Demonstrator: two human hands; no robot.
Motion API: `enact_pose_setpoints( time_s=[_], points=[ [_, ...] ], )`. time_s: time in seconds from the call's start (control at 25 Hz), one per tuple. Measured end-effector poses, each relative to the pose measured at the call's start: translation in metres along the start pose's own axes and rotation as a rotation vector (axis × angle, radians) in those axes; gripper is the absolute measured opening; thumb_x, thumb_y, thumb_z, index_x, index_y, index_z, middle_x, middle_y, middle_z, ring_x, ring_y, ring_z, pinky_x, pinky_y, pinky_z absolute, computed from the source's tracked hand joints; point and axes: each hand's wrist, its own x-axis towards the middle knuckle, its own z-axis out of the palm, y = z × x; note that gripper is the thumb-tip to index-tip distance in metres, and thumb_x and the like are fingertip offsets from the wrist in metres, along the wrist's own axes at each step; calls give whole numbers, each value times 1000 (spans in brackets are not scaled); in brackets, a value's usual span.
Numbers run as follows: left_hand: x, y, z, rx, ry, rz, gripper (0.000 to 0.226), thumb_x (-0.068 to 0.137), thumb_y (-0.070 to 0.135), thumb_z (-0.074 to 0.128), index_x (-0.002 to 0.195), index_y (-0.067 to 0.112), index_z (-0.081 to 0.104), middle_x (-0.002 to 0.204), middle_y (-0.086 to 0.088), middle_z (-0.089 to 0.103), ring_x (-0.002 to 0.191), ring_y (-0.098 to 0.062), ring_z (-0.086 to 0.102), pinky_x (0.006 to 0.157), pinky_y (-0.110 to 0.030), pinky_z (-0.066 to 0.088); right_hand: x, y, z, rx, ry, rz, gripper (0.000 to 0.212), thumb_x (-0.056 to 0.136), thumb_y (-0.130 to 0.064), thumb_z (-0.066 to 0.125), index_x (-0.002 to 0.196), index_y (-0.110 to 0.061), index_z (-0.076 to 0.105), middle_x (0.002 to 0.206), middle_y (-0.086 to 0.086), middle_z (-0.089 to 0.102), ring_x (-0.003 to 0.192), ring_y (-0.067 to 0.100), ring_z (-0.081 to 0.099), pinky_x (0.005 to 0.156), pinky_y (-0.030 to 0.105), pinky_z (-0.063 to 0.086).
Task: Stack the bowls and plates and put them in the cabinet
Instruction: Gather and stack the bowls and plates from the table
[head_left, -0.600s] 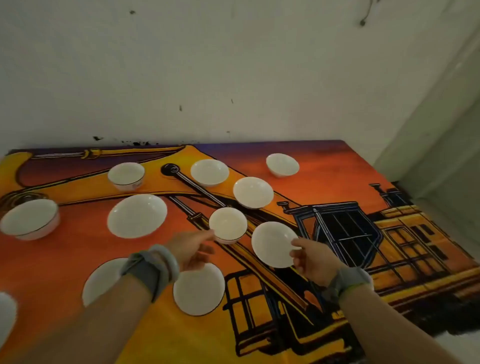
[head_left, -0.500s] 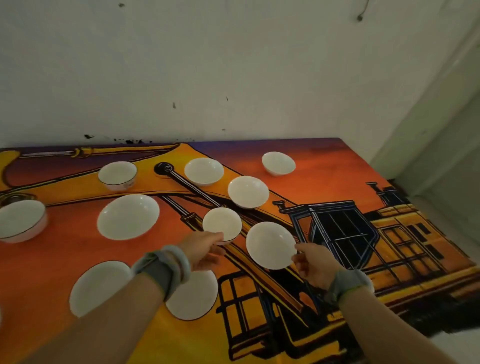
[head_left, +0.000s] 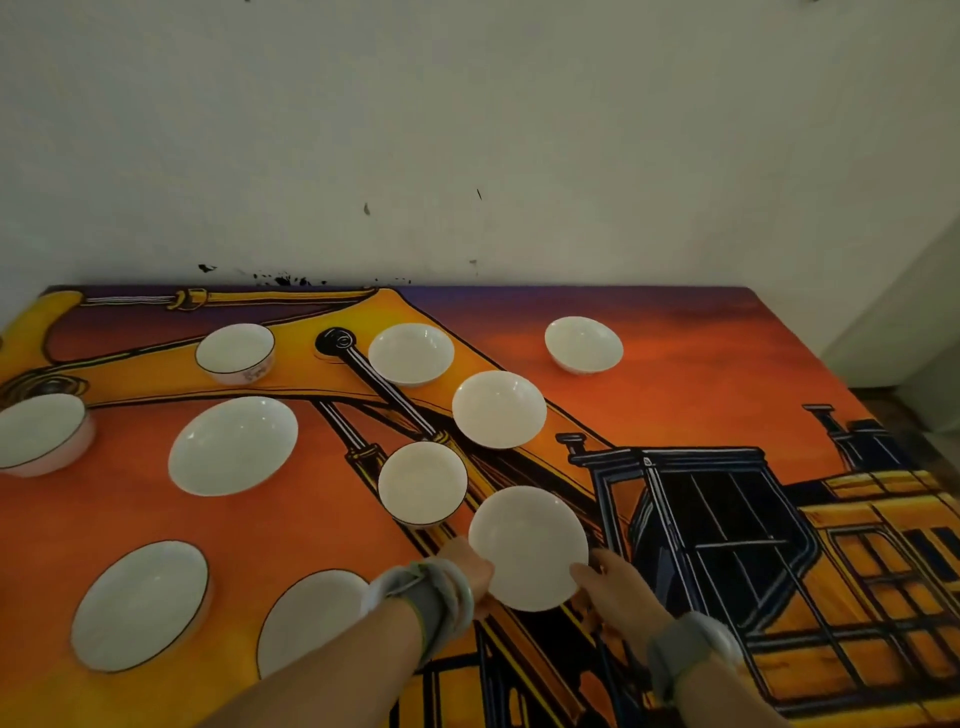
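Observation:
Several white bowls and plates lie spread on the orange printed table cover (head_left: 675, 374). Nearest me is a shallow white bowl (head_left: 527, 545). My left hand (head_left: 465, 566) holds its left edge, partly hidden behind the rim. My right hand (head_left: 615, 579) grips its lower right edge. Just behind it stands a small black-rimmed bowl (head_left: 422, 483). Further back are a white bowl (head_left: 498, 409), another (head_left: 411, 353) and one at the far right (head_left: 583, 343).
On the left stand a black-rimmed bowl (head_left: 236, 351), a wide bowl (head_left: 234, 444) and a large bowl (head_left: 41, 431) at the edge. Two black-rimmed plates (head_left: 140, 603) (head_left: 311, 618) lie near my left arm. A white wall (head_left: 467, 130) backs the table.
My left hand has left the small black-rimmed bowl and moved right to the near bowl's left edge. My right hand stays at that bowl's right edge. The view has moved closer.

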Motion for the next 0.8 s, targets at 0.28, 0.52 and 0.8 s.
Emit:
enact_pose_setpoints(
  time_s=[0.28,0.52,0.8],
  points=[
    [-3,26,8,95,27,53,29,95,10,38,66,12,45,68,-6,54,56,-16,53,51,-22,50,11,-24,-17,-81,78,-132,22,94,-9,39,102,-5,59,73,12,57,52,17,48,42,24,38],
    [4,96,-18,355,216,354,28,88,18,40,70,3,55,100,-24,69,86,-37,64,72,-36,50,29,-105,-51,-159,247,-456,23,95,-13,42,75,-9,53,65,8,53,53,18,43,50,29,32],
    [74,145,-72,461,267,307,30,88,17,41,58,14,44,59,-1,45,54,-16,45,74,-36,47,131,-157,-31,-170,199,-468,27,94,-16,37,100,1,58,72,12,55,60,26,48,55,33,38]
  ],
)
